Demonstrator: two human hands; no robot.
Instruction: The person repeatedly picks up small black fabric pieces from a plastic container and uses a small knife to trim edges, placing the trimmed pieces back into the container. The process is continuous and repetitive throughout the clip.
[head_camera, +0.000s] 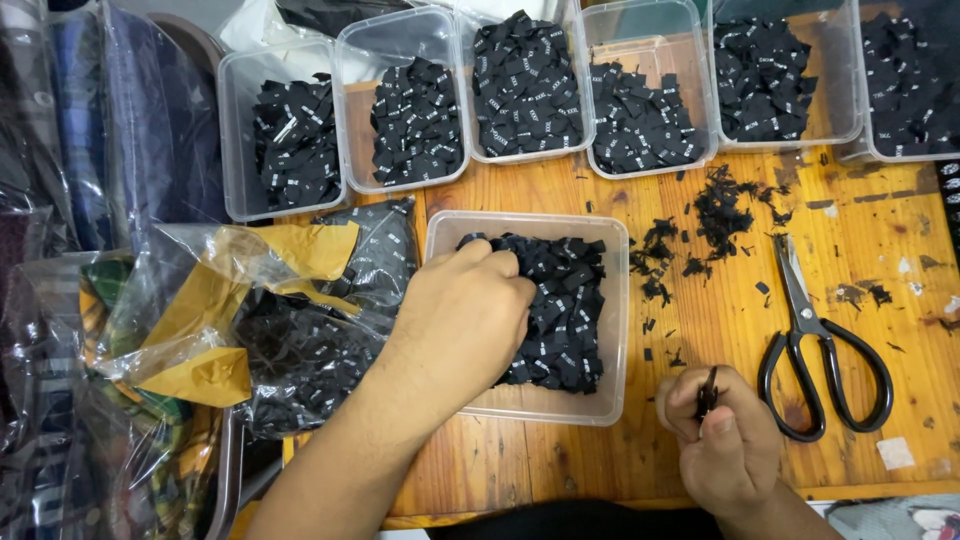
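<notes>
To the left of the clear tub (610, 330), a crumpled plastic bag (300, 320) with yellow tape is lying full of black labels. The person's left hand (462, 312) is reaching into that tub, its fingers curled down into the heap of black labels (565, 310) inside it, though whether they are actually gripping any cannot be told. To the right of the tub, the right hand (725, 435) is closing in a loose fist around a small bunch of labels (708, 392), while black-handled scissors (815, 345) are lying shut farther right on the wooden table (880, 230), and a row of label-filled containers (640, 100) is standing behind the tub.
</notes>
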